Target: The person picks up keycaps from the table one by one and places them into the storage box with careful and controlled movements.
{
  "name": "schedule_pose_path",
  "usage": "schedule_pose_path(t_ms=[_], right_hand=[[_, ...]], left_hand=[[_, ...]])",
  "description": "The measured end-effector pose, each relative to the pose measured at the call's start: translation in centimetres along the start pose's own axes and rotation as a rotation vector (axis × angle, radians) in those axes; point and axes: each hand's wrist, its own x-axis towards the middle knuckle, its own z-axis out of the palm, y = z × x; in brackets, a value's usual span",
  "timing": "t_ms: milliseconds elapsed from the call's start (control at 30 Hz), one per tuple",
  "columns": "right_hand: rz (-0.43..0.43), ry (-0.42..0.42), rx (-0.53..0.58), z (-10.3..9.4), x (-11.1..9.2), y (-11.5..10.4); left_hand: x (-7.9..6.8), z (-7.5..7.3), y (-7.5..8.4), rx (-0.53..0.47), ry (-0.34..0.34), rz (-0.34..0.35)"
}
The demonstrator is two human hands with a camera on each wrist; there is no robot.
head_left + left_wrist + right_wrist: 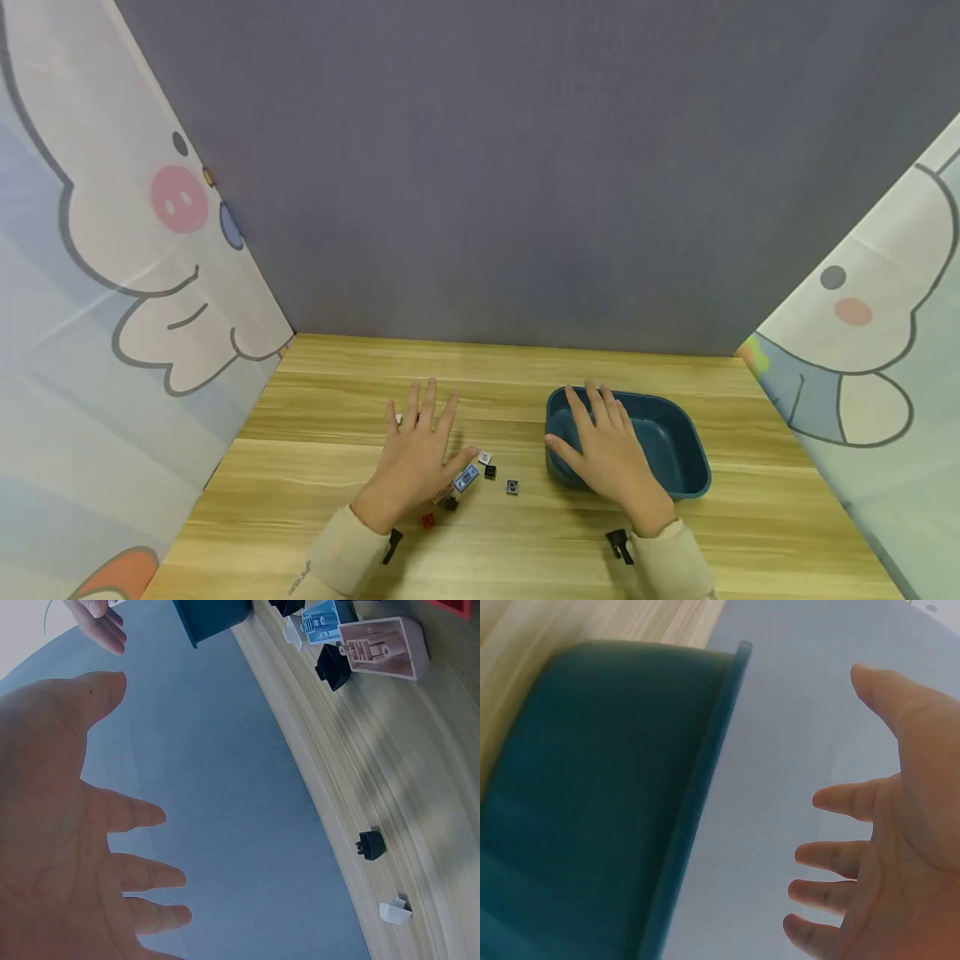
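Observation:
My left hand hovers above the table with its fingers spread, holding nothing. Scattered under and beside it are several keycaps: a long blue one, a white one, a black one, a grey one and a red one. The left wrist view also shows a long pink keycap on its side, plus a small black keycap and a white keycap farther off. Over the left part of a dark teal basin hangs my right hand, fingers extended, apart from the rim and gripping nothing.
The wood-grain table carries everything. A grey-blue panel rises along its back edge. Cartoon-printed sheets stand at both sides. Dark straps or clips stick out near both wrists.

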Motion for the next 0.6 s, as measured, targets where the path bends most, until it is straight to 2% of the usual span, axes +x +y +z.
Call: schedule_pose_path(t_ms=[300,600], right_hand=[[0.004,0.013,-0.011,-0.9,0.0,1.0],[-0.006,0.060,-0.039,-1.6,-0.7,2.9]], left_hand=[[-0.1,-0.4,-0.5,-0.001,-0.021,-0.018],[-0.3,-0.6,-0.9,-0.014,-0.018,-0.041]])
